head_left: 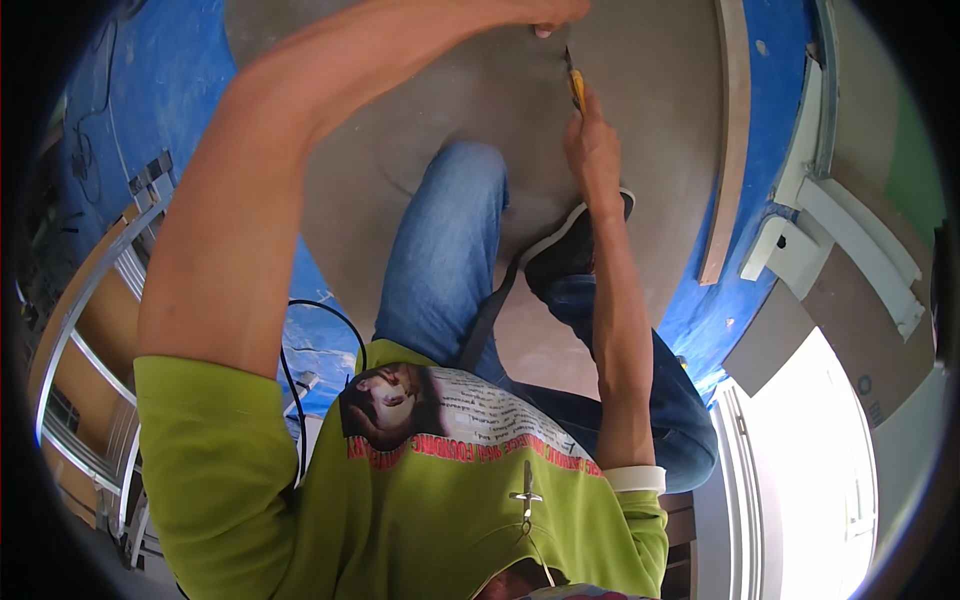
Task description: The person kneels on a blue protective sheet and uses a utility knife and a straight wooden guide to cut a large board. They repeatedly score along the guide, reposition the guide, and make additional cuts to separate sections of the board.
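My right hand is closed round the yellow handle of a utility knife. Its thin dark blade points away from me, toward the top of the view, just above or on a large brown sheet; whether the tip touches cannot be told. My left hand reaches across at the top edge, close to the blade's tip. Most of its fingers are cut off by the frame, so its grip is hidden. One of my knees, in blue jeans, rests on the sheet, and my dark shoe stands beside it.
A long wooden strip lies along the sheet's right side. Blue covering shows around the sheet. At the left is a metal ladder; a black cable runs by my left side. Board offcuts lie at the right, near a bright opening.
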Motion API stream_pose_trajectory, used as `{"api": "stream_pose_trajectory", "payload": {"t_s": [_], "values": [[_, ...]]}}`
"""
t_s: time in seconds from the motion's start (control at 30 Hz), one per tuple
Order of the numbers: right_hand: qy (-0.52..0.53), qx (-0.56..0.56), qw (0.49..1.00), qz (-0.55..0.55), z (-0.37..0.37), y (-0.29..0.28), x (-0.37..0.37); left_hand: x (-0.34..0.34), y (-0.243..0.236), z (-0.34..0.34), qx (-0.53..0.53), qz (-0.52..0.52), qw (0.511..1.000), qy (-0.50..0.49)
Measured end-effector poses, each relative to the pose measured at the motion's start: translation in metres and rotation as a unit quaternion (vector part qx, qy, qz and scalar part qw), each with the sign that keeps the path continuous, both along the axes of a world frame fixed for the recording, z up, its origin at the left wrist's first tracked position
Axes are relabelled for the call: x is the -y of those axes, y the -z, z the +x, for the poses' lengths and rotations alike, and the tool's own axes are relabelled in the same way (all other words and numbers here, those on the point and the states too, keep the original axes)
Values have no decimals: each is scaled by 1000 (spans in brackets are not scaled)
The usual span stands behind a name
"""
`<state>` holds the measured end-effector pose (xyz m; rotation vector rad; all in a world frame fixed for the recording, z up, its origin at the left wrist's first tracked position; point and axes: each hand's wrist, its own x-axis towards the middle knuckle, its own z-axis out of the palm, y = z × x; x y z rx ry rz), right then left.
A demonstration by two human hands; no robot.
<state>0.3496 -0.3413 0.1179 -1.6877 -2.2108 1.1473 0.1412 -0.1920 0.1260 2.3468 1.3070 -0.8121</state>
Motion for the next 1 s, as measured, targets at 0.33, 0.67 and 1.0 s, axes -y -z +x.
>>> {"api": "stream_pose_trajectory", "payload": {"t_s": [0.33, 0.67, 1.0], "values": [[3, 30, 1000, 2, 9, -33, 26, -3, 7, -4, 10, -3, 1000, -14], [-1, 6, 1000, -10, 9, -4, 9, 8, 13, 3, -2, 14, 1000, 4], [13, -3, 1000, -4, 9, -33, 2, 0, 17, 12, -24, 56, 997, 51]]}}
